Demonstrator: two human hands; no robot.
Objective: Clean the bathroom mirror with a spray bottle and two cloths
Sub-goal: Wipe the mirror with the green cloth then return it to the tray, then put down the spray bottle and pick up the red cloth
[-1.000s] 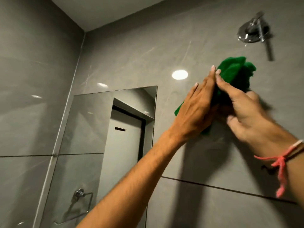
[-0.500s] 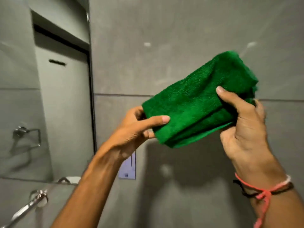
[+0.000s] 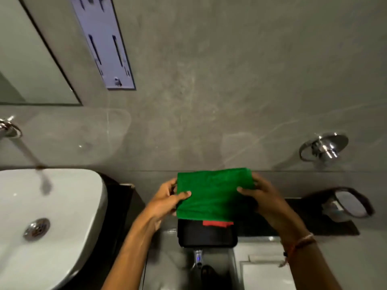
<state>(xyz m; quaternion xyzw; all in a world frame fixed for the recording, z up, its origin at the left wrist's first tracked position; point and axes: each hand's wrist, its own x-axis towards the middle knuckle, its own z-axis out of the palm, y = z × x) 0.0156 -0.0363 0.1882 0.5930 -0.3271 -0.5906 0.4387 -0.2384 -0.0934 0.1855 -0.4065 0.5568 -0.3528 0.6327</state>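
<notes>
Head view: my left hand [image 3: 165, 200] and right hand [image 3: 263, 198] each pinch one short end of the folded green cloth [image 3: 211, 193], thumbs on top. Its long axis runs left to right between my hands, level, directly above the black tray [image 3: 207, 235] on the dark tabletop [image 3: 335, 229]. The cloth looks flat, matte, and neatly squared. The mirror [image 3: 31, 70] lies up and left, nearer my left hand.

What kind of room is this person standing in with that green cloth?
Most likely a bathroom. A white washbasin with a metal drain sits at the left under a wall-mounted tap, a mirror hangs on the grey tiled wall, and a chrome wall fitting shows at the right.
</notes>
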